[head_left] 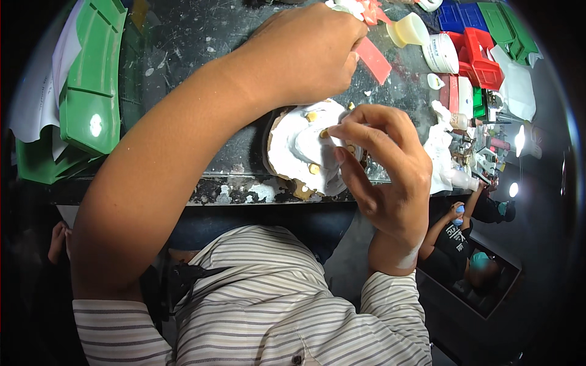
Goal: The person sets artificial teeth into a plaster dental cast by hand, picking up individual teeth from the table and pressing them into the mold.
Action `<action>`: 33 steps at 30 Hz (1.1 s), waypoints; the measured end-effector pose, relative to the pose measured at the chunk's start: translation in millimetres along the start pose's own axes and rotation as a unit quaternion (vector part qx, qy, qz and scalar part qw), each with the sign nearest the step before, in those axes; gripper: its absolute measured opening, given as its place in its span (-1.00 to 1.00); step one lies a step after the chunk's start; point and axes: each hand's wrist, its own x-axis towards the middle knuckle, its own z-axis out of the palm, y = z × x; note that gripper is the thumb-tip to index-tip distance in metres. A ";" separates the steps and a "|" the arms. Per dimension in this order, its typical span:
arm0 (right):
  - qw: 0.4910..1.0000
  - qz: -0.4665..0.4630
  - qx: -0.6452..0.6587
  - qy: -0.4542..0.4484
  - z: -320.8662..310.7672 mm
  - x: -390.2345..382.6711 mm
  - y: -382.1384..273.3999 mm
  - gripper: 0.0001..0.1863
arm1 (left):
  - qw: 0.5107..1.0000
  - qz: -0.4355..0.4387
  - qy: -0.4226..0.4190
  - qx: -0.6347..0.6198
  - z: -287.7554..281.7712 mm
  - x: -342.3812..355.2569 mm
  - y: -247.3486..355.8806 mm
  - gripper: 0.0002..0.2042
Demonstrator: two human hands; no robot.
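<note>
A white plaster mould (298, 148) with a rough rim lies at the table's near edge. Small yellow-brown pegs (314, 168) stand out of its face. My right hand (390, 168) is over the mould's right side, thumb and forefinger apart. The forefinger's tip meets one brass-coloured peg (324, 133) near the middle. My left arm crosses beyond the mould, and my left hand (314, 52) is curled closed at the far side. Beside its thumb lies a flat pink strip (373, 60), perhaps wax. Whatever the left fingers hold is hidden.
A cream cup (408, 30), a white tub (440, 53) and red bins (479, 58) stand at the far right. Green bins (91, 91) line the left. White crumpled tissue (438, 146) lies right of my hand. Another person (455, 238) sits further right.
</note>
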 end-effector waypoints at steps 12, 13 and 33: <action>0.999 0.008 0.028 -0.046 -5.2 10.5 3.4 -0.69 | 1.000 0.028 0.006 0.010 -7.5 -6.2 8.0 -0.84; 0.999 0.010 0.019 -0.041 -5.0 11.2 1.7 -0.70 | 0.999 0.037 0.014 0.010 -8.6 -8.0 8.9 -0.84; 0.998 -0.015 0.028 -0.047 1.7 14.9 6.7 -0.69 | 0.999 0.043 0.013 0.013 -7.3 -7.3 6.4 -0.84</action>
